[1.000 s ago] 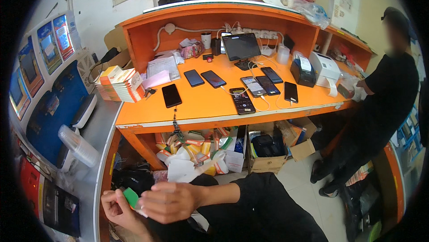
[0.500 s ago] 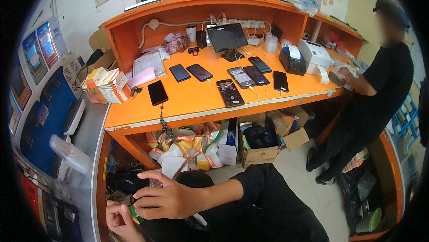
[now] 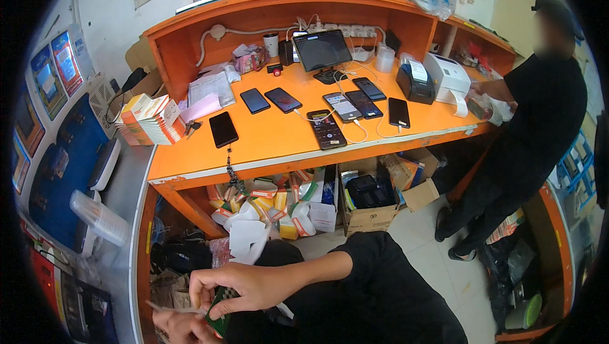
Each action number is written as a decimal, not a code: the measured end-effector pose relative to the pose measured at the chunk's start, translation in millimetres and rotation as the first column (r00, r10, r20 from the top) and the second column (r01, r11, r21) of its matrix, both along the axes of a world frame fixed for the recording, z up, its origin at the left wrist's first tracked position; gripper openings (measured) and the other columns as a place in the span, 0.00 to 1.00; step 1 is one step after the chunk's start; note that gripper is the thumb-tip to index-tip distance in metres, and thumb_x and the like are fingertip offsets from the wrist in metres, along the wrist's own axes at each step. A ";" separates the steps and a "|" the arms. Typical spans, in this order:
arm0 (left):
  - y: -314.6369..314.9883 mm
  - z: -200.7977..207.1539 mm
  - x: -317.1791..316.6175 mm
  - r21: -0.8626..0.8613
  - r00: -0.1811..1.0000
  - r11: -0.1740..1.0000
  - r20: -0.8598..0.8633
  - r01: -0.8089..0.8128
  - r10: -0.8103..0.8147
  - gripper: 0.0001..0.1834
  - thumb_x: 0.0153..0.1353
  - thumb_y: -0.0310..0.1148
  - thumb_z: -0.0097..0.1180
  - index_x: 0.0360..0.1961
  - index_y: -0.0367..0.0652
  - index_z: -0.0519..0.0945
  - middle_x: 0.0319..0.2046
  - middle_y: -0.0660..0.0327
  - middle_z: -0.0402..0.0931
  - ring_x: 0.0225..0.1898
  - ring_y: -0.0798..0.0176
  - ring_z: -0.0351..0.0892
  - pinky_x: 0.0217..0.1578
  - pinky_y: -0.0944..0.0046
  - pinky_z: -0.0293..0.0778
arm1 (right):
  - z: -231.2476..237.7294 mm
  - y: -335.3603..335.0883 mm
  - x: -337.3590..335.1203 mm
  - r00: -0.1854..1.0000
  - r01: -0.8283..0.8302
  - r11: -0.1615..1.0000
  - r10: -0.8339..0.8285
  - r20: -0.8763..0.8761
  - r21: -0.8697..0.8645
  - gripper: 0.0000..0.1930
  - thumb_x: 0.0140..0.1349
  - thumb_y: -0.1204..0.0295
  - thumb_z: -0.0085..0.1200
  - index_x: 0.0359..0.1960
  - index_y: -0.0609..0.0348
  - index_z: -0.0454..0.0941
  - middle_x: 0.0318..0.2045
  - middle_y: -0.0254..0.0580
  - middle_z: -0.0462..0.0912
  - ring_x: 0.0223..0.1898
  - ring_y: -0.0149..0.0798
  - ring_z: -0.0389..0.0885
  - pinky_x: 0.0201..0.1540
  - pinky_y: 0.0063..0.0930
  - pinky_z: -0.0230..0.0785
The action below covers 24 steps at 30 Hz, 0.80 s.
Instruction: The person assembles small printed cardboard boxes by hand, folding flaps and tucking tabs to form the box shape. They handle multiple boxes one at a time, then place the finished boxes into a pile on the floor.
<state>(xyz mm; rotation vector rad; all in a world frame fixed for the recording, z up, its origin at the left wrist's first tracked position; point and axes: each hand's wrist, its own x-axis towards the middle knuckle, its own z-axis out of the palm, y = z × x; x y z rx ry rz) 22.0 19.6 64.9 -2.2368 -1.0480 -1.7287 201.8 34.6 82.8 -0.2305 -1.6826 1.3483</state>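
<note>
Low in the view, my hands meet over my lap around a small green piece with a pale patterned patch (image 3: 219, 320); its kind I cannot make out. My right hand (image 3: 248, 285) reaches across from the right, thumb and fingers pinched on the piece. Just below and to the left, my left hand (image 3: 184, 326) has its fingers curled at the piece's lower left edge, partly cut off by the bottom of the picture. A thin pale strip (image 3: 184, 310) lies along the left fingers. Dark cloth covers my legs.
An orange counter (image 3: 273, 147) carries several phones, a tablet on a stand (image 3: 322, 52) and two printers. Under it lie a heap of folded cartons (image 3: 269, 201) and an open cardboard box (image 3: 368, 220). Stacked boxes (image 3: 149, 122) stand at left. A person in black (image 3: 549, 109) stands right.
My right hand has moved down, its lifted fingers now closed in on the green piece, which shows more. My left hand has shifted down and right. The other person's arm has moved.
</note>
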 end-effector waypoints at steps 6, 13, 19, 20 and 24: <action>11.4 3.6 -3.5 0.724 0.926 0.621 0.066 -0.300 0.370 0.18 0.68 0.41 0.39 0.20 0.49 0.68 0.18 0.67 0.66 0.22 0.66 0.65 0.25 0.67 0.64 | -21.6 -10.7 -37.2 0.988 0.114 0.993 -0.114 -0.101 -0.002 0.08 0.58 0.73 0.54 0.35 0.65 0.72 0.34 0.41 0.75 0.41 0.36 0.73 0.47 0.29 0.63; 24.2 -10.0 -25.5 0.415 0.975 0.885 0.026 -0.212 0.222 0.19 0.65 0.44 0.35 0.21 0.45 0.67 0.20 0.60 0.63 0.28 0.58 0.63 0.37 0.55 0.62 | -39.2 -19.0 -44.2 0.852 0.457 0.704 -0.521 -0.043 0.544 0.13 0.59 0.71 0.51 0.45 0.58 0.76 0.40 0.38 0.77 0.52 0.38 0.70 0.62 0.50 0.49; 25.1 5.8 -17.4 -0.142 0.994 0.989 0.093 -0.050 0.063 0.16 0.67 0.34 0.42 0.23 0.37 0.64 0.20 0.63 0.58 0.24 0.69 0.58 0.27 0.69 0.56 | -19.6 14.2 -4.9 0.641 0.702 0.549 -0.765 -0.067 0.454 0.08 0.61 0.68 0.48 0.33 0.59 0.76 0.25 0.33 0.74 0.36 0.36 0.72 0.57 0.42 0.52; 20.9 11.7 -19.0 -0.390 0.983 0.910 0.165 0.142 -0.083 0.16 0.67 0.36 0.42 0.23 0.38 0.63 0.21 0.65 0.58 0.25 0.72 0.58 0.27 0.70 0.56 | -16.1 19.9 -0.2 0.626 0.715 0.538 -0.777 -0.066 0.446 0.08 0.62 0.68 0.47 0.32 0.59 0.75 0.25 0.33 0.73 0.36 0.35 0.72 0.56 0.42 0.52; 8.6 15.0 -10.5 -0.483 0.806 0.677 0.514 0.555 -0.294 0.13 0.66 0.37 0.44 0.29 0.37 0.67 0.28 0.64 0.67 0.31 0.73 0.66 0.35 0.73 0.62 | -8.9 34.1 -4.0 0.572 0.746 0.501 -0.820 -0.035 0.439 0.14 0.63 0.65 0.46 0.44 0.60 0.71 0.39 0.45 0.73 0.46 0.41 0.68 0.57 0.44 0.50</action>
